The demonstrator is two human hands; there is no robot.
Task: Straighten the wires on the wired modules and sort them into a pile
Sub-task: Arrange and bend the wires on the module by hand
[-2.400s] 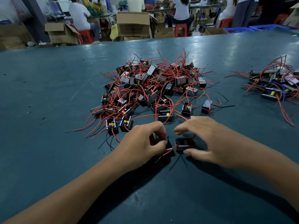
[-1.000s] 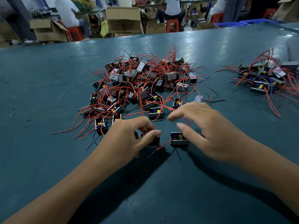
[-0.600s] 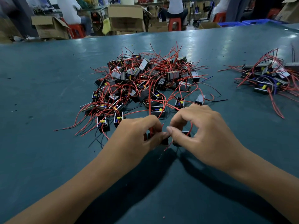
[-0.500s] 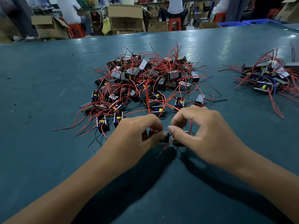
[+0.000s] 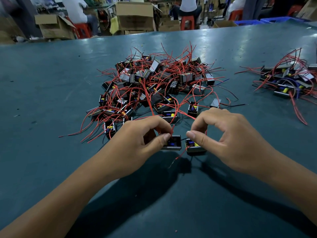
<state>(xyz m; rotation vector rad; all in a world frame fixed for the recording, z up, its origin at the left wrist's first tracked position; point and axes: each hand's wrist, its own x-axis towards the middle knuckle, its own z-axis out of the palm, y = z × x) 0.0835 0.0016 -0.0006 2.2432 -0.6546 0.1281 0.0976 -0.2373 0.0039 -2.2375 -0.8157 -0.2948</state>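
Two small black wired modules lie side by side on the teal table (image 5: 51, 100), just in front of me. My left hand (image 5: 140, 140) grips the left module (image 5: 174, 144) between thumb and curled fingers; a long red wire (image 5: 149, 100) rises from it toward the heap. My right hand (image 5: 228, 140) curls over the right module (image 5: 194, 147), thumb on its near edge and fingers behind it. A short red wire end (image 5: 178, 157) trails toward me between the two modules. The big tangled heap of modules (image 5: 157, 85) lies just beyond both hands.
A smaller pile of modules with red wires (image 5: 288, 79) sits at the right edge of the table. Beyond the far table edge are cardboard boxes (image 5: 135, 16), red stools and seated people.
My right hand, which hovered open over the right module, has come down and closed on it. Both hands have drawn the two modules close together; the left keeps its hold.
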